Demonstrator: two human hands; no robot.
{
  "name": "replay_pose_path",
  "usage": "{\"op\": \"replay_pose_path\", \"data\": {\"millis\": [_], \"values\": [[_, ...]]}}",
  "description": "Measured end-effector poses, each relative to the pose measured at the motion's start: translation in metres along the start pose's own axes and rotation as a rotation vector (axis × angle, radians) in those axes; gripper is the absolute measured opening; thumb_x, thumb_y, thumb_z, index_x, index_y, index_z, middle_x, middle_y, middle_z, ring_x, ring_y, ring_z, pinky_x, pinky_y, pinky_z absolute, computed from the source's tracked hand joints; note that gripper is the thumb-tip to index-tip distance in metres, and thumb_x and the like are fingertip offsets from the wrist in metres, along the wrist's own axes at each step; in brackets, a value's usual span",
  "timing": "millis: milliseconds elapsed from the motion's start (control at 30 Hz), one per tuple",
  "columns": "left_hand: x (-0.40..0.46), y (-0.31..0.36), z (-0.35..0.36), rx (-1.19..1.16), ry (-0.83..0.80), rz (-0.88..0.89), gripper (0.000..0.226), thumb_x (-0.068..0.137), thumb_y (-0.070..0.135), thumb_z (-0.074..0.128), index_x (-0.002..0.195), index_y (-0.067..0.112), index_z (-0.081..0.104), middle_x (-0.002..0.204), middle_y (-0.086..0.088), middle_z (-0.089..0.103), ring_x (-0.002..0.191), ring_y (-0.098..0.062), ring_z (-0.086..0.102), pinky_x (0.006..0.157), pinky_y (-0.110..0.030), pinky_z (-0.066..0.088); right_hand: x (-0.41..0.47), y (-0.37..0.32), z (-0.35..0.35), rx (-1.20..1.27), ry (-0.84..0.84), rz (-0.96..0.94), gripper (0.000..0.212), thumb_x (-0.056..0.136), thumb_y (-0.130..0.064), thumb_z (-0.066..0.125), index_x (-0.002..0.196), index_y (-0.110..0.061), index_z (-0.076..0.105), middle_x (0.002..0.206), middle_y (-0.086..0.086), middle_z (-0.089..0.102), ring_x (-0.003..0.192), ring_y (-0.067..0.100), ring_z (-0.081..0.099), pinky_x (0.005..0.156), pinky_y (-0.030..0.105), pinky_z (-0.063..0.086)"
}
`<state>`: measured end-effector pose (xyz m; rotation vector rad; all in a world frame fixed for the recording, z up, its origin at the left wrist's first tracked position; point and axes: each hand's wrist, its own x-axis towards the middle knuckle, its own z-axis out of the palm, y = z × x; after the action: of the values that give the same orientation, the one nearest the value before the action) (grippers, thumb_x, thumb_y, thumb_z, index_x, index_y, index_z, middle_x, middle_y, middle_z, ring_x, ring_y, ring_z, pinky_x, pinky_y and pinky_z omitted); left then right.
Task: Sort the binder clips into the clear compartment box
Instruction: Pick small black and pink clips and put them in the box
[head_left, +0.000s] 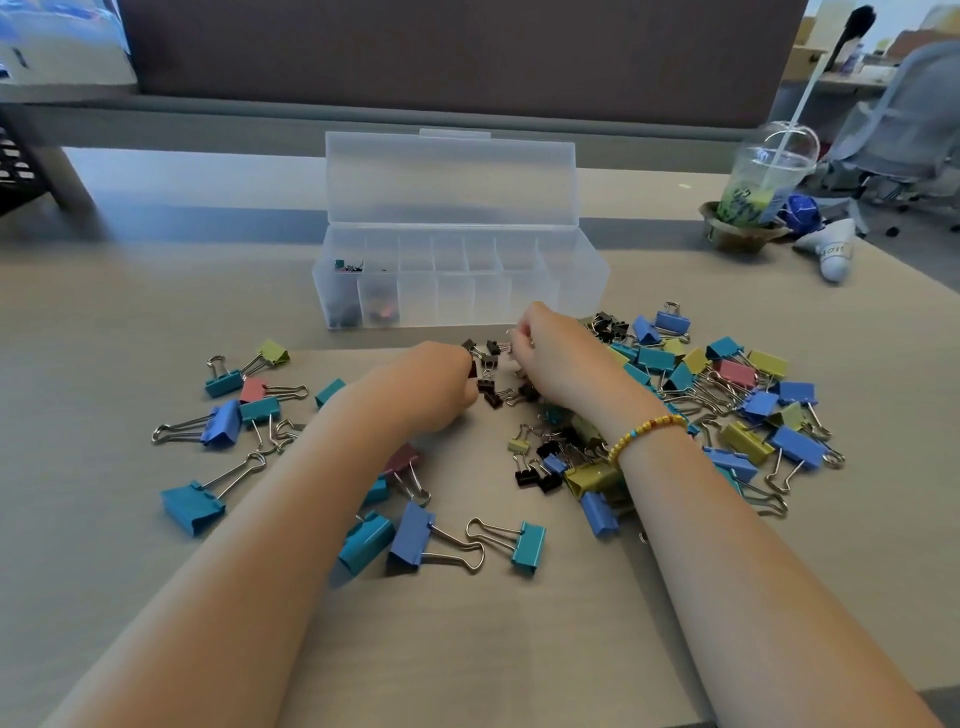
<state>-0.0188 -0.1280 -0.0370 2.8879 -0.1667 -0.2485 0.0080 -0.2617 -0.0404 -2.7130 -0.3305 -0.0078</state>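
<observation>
Office desk w/ grey surface (156, 322), partition behind. Clear compartment box (576, 280) sits lid-up at centre, only its leftmost cells filled. Binder clips (748, 405) lie scattered in front. Left hand (441, 387) and right hand (550, 353): fingers curled round small black clips (488, 364). Risk: tiny clips snag each other, drop, or land in wrong cell.

Frosted clear plastic compartment box (457, 270) at twelve o'clock, painted binder clips (410, 538) with shiny wire handles, matt wood-grain tabletop (130, 545), glossy plastic cup (763, 176) at two o'clock
</observation>
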Motion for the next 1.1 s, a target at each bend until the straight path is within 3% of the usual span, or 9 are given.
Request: {"op": "replay_pose_path", "data": {"millis": [100, 267, 367, 500, 600, 733, 900, 967, 1100], "values": [[0.008, -0.006, -0.002, -0.225, 0.016, -0.042, 0.025, 0.097, 0.008, 0.03, 0.08, 0.005, 0.048, 0.072, -0.005, 0.046, 0.066, -0.018, 0.046, 0.058, -0.026, 0.038, -0.002, 0.003, -0.006, 0.429, 0.013, 0.114, 0.02, 0.1, -0.021, 0.033, 0.088, -0.011, 0.046, 0.079, -0.003, 0.056, 0.055, 0.009, 0.042, 0.048, 0.02, 0.036], [0.002, -0.008, -0.014, -1.47, -0.105, -0.029, 0.027, 0.094, 0.011, 0.027, 0.071, 0.014, 0.04, 0.046, 0.006, 0.035, 0.033, -0.004, 0.03, 0.029, -0.011, 0.019, -0.002, 0.012, -0.02, 1.505, -0.116, 0.217, 0.026, 0.093, -0.012, 0.032, 0.069, -0.018, 0.037, 0.05, -0.007, 0.035, 0.039, 0.005, 0.025, 0.031, 0.014, 0.017], [-0.001, -0.015, -0.016, -1.824, -0.187, 0.076, 0.024, 0.089, 0.012, 0.027, 0.069, 0.014, 0.042, 0.053, 0.004, 0.036, 0.033, -0.002, 0.028, 0.027, -0.009, 0.016, -0.003, 0.014, -0.021, 1.711, -0.142, 0.147, 0.026, 0.095, -0.015, 0.033, 0.07, -0.016, 0.04, 0.053, -0.004, 0.037, 0.038, 0.004, 0.028, 0.03, 0.013, 0.015], [-0.003, -0.022, -0.019, -1.913, -0.214, 0.104, 0.026, 0.078, 0.023, 0.034, 0.06, 0.01, 0.046, 0.054, 0.002, 0.036, 0.034, -0.004, 0.029, 0.027, -0.007, 0.017, -0.001, 0.013, -0.018, 1.815, -0.135, 0.145, 0.031, 0.1, -0.029, 0.033, 0.075, -0.015, 0.045, 0.057, -0.002, 0.042, 0.037, 0.004, 0.032, 0.028, 0.012, 0.019], [0.0, -0.02, -0.018, -1.83, -0.191, 0.044, 0.051, 0.095, 0.044, 0.034, 0.054, 0.015, 0.044, 0.049, 0.005, 0.034, 0.033, -0.002, 0.029, 0.027, -0.008, 0.016, 0.003, 0.014, -0.012, 1.738, -0.107, 0.192, 0.034, 0.098, -0.038, 0.04, 0.074, -0.015, 0.044, 0.063, -0.001, 0.048, 0.038, 0.002, 0.033, 0.028, 0.011, 0.021], [0.005, -0.014, -0.017, -1.346, 0.029, -0.039, 0.027, 0.099, 0.026, 0.04, 0.076, 0.016, 0.051, 0.045, 0.007, 0.035, 0.035, -0.003, 0.031, 0.03, -0.011, 0.019, 0.002, 0.009, -0.01, 1.431, -0.077, 0.173, 0.018, 0.099, -0.017, 0.042, 0.09, -0.01, 0.056, 0.068, 0.0, 0.05, 0.039, 0.002, 0.036, 0.031, 0.012, 0.024], [0.011, -0.024, -0.002, -0.119, 0.226, 0.027, 0.029, 0.097, 0.03, 0.044, 0.124, 0.023, 0.049, 0.103, -0.007, 0.064, 0.088, -0.023, 0.059, 0.082, -0.034, 0.048, -0.007, -0.001, -0.011, 0.138, -0.028, -0.07, 0.024, 0.1, -0.018, 0.037, 0.119, -0.022, 0.051, 0.081, -0.003, 0.058, 0.064, 0.011, 0.048, 0.054, 0.022, 0.036], [0.01, -0.025, 0.002, 0.013, 0.181, 0.042, 0.032, 0.095, 0.034, 0.045, 0.126, 0.024, 0.047, 0.116, -0.009, 0.061, 0.104, -0.027, 0.057, 0.09, -0.039, 0.048, -0.01, -0.004, -0.009, -0.162, -0.055, -0.153, 0.026, 0.1, -0.02, 0.04, 0.124, -0.025, 0.047, 0.102, 0.003, 0.063, 0.08, 0.018, 0.051, 0.064, 0.028, 0.036], [0.011, -0.023, 0.002, 0.117, 0.149, 0.1, 0.03, 0.095, 0.032, 0.046, 0.12, 0.017, 0.048, 0.12, -0.009, 0.059, 0.108, -0.029, 0.055, 0.091, -0.041, 0.047, -0.013, -0.01, -0.012, -0.315, -0.072, -0.242, 0.041, 0.095, -0.008, 0.043, 0.131, -0.028, 0.041, 0.121, 0.003, 0.06, 0.098, 0.023, 0.054, 0.069, 0.029, 0.035]]}}
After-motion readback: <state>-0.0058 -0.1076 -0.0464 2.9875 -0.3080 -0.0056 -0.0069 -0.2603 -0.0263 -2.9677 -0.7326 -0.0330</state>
